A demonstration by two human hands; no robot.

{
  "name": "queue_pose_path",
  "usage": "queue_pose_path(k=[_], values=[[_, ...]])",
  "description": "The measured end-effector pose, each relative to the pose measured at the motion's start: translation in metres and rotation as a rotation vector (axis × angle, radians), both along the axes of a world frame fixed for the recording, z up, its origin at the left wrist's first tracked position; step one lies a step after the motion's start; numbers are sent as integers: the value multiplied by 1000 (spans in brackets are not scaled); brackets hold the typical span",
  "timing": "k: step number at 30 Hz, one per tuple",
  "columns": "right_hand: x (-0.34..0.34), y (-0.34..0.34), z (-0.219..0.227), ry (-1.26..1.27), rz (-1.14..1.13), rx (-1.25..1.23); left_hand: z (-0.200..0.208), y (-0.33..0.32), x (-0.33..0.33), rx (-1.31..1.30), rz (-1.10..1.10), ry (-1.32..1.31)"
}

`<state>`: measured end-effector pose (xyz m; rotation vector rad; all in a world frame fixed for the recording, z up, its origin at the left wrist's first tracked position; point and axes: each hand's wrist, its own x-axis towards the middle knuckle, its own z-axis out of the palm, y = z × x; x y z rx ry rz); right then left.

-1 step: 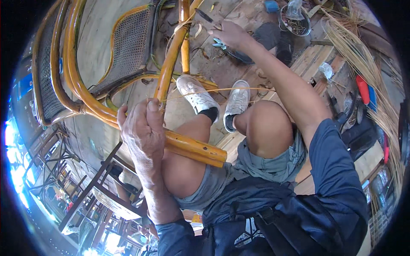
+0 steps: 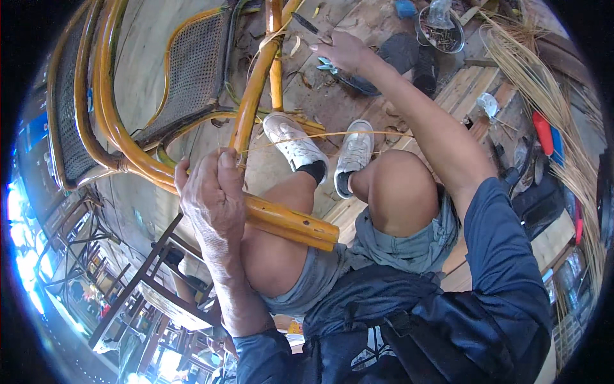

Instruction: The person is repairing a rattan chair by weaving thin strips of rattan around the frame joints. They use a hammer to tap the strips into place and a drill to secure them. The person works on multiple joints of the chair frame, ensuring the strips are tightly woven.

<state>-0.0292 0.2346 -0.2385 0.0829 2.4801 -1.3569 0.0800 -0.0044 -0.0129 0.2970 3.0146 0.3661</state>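
A yellow-brown rattan chair frame [image 2: 288, 224] lies tipped across my bare knees, with its woven cane panels [image 2: 192, 70] off to the upper left. My left hand [image 2: 211, 192] is wrapped around the thick curved pole where two bars meet. My right hand [image 2: 342, 51] is stretched far forward near an upright bar [image 2: 275, 70], fingers pinched on a thin pale cane strand [image 2: 275, 38] that leads back to the frame. Another thin strand [image 2: 332, 136] runs taut from my left hand across my white sneakers [image 2: 294, 144].
Scissors [image 2: 326, 64] lie on the plank floor just under my right hand. A metal bowl [image 2: 441, 32] stands at the top, a big bundle of cane strips [image 2: 556, 89] curves down the right, and a red-handled tool [image 2: 542, 131] lies beside it. Dark table frames [image 2: 147, 275] stand lower left.
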Motion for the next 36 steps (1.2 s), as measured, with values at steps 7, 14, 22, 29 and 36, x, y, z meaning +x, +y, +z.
queue_pose_path(k=[7, 14, 22, 29, 36], values=[[27, 38, 36, 53, -8, 333, 1, 3, -2, -18, -11, -16], [166, 133, 142, -20, -511, 155, 1, -9, 1, 9, -2, 3], [409, 167, 174, -189, -531, 751, -3, -4, -1, 48, -71, 151], [255, 8, 196, -461, -725, -1154, -7, -6, -2, -11, -96, 102], [105, 82, 197, 419, -367, -1644, -4, -13, 0, -43, -74, 128]])
